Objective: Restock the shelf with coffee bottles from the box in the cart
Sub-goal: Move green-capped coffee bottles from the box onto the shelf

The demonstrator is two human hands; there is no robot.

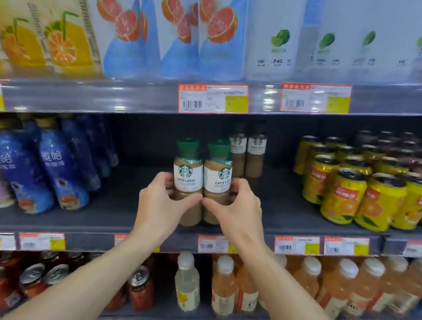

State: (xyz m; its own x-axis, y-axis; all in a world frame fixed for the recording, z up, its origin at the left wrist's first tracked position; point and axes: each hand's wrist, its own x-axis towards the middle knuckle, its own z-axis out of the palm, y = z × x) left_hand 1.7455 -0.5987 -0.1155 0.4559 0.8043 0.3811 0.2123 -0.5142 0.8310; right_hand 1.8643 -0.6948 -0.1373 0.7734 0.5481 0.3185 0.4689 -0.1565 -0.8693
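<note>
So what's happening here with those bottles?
A person is stocking a store shelf. The left hand grips one latte bottle and the right hand grips another, side by side over the middle shelf. Two more latte bottles already stand at the back, with bare shelf around them.

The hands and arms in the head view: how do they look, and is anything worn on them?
Both forearms are bare as far as the frame shows them; no sleeve is in view. The left hand and the right hand wear no gloves. No ring, watch or bracelet can be seen on the fingers or wrists. The fingernails look short and unpainted.
</note>
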